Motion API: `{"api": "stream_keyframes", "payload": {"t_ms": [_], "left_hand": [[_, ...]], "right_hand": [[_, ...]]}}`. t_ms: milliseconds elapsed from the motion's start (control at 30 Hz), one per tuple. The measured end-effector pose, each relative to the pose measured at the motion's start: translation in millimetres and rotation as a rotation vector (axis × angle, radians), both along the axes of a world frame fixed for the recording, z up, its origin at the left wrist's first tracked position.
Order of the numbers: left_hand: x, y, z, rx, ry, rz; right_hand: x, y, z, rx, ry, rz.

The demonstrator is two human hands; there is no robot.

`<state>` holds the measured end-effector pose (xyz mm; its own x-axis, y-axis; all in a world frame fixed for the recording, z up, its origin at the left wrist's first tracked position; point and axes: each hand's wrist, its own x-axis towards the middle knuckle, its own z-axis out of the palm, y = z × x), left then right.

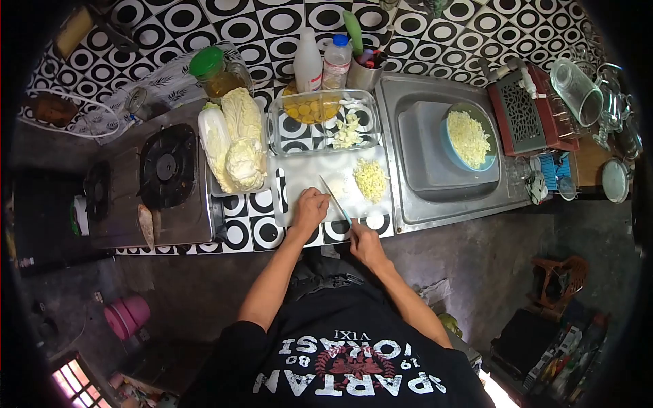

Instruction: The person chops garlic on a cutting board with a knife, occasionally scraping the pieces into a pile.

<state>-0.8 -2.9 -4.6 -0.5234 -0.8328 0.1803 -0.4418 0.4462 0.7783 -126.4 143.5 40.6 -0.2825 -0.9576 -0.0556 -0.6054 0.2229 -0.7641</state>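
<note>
My right hand (pixel 367 245) is closed around the light blue handle of a knife (pixel 337 198), whose blade points up and left over the translucent cutting board (pixel 301 171). Beside the blade, my left hand (pixel 311 205) rests on the board with its fingers bent together; whatever lies under the fingertips is too small to make out. A pile of chopped pale-green vegetable (pixel 370 180) lies on the board to the right of the knife. Just behind the board, a clear glass dish (pixel 274 141) holds some cut white pieces (pixel 347 130).
Left of the board, a tray holds whole cabbages (pixel 243 136), near the gas stove (pixel 115 197). On the right, the sink (pixel 408 216) contains a blue bowl (pixel 449 146) of chopped vegetable. Bottles (pixel 308 64) and a utensil holder (pixel 362 77) stand behind the dish.
</note>
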Motion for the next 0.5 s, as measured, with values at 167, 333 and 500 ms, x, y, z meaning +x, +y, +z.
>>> {"api": "stream_keyframes", "payload": {"t_ms": [167,333,500], "left_hand": [[-1,1,-1,0.026,-0.013,-0.004],[-2,0,-5,0.006,-0.016,0.018],[-1,-4,-7,0.059,-0.035,0.032]], "right_hand": [[-3,-11,-15,0.066,0.038,0.009],[-10,-40,1,0.115,0.078,0.075],[-5,-22,21,0.199,0.021,0.055]]}}
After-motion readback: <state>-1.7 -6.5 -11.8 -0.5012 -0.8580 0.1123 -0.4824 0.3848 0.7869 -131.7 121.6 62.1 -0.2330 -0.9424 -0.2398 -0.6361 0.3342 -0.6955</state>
